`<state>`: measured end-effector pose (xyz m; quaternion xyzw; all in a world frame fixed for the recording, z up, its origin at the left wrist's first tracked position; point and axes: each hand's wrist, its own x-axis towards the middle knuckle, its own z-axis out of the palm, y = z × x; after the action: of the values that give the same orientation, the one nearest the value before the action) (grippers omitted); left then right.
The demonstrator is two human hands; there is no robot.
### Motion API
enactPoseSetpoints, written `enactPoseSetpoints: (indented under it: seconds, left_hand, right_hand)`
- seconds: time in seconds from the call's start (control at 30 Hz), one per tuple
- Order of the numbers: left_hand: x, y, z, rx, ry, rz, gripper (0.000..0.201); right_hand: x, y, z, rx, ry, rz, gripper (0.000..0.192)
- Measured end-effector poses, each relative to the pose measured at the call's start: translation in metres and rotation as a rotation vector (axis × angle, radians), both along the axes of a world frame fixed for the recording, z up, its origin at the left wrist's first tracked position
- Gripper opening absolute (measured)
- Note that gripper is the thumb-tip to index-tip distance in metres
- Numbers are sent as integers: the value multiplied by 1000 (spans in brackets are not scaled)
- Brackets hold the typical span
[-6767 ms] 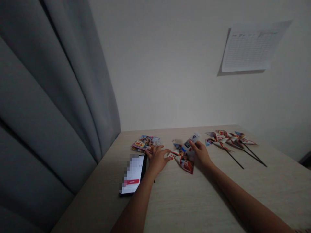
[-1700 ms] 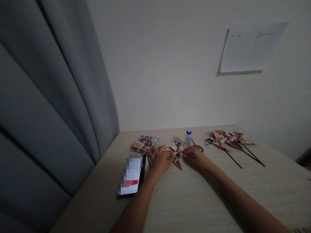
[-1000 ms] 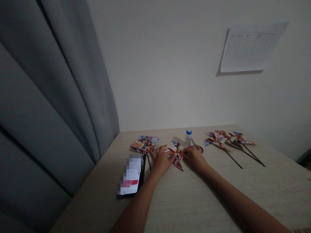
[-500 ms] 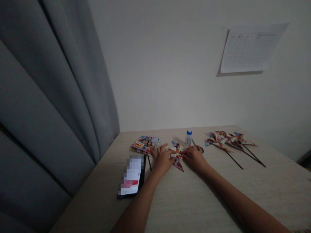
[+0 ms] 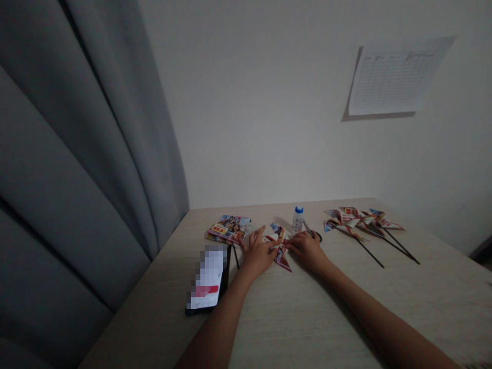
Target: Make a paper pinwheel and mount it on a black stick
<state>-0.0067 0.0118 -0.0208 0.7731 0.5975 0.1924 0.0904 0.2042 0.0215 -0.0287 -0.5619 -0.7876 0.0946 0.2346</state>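
The pale wooden bench (image 5: 307,318) carries everything, with a grey curtain (image 5: 77,154) at nine o'clock and a printed sheet (image 5: 392,74) taped to the wall at one o'clock. At three o'clock from the hands lie finished pinwheels (image 5: 357,218) on dark sticks; a phone (image 5: 209,279) rests at seven o'clock and a stack of printed paper (image 5: 229,228) at eleven.

The left hand (image 5: 258,252) lies on the half-folded paper pinwheel (image 5: 280,247) with its fingers spread and partly lifted, pressing rather than gripping. The right hand (image 5: 307,248) pinches the same pinwheel's centre from the other side.

The folded tips could spring back if either hand eases off, since the paper looks stiff and glossy. The small glue bottle (image 5: 297,219) stands upright at twelve o'clock, just beyond the right hand, beside the scissors (image 5: 312,231); a careless knuckle could tip it.
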Motion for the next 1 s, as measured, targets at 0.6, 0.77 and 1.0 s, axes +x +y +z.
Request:
enactPoseSetpoints:
  seconds: [0.6, 0.77, 1.0]
  left_hand:
    - [-5, -2, 5, 68, 130, -48, 33]
    - [-4, -2, 6, 41, 131, -47, 32]
    - [-3, 0, 7, -1, 35, -29, 33]
  right_hand:
    - [2, 1, 3, -24, 10, 26, 25]
    - [3, 1, 5, -31, 8, 29, 27]
    - [4, 1, 5, -47, 21, 55, 28]
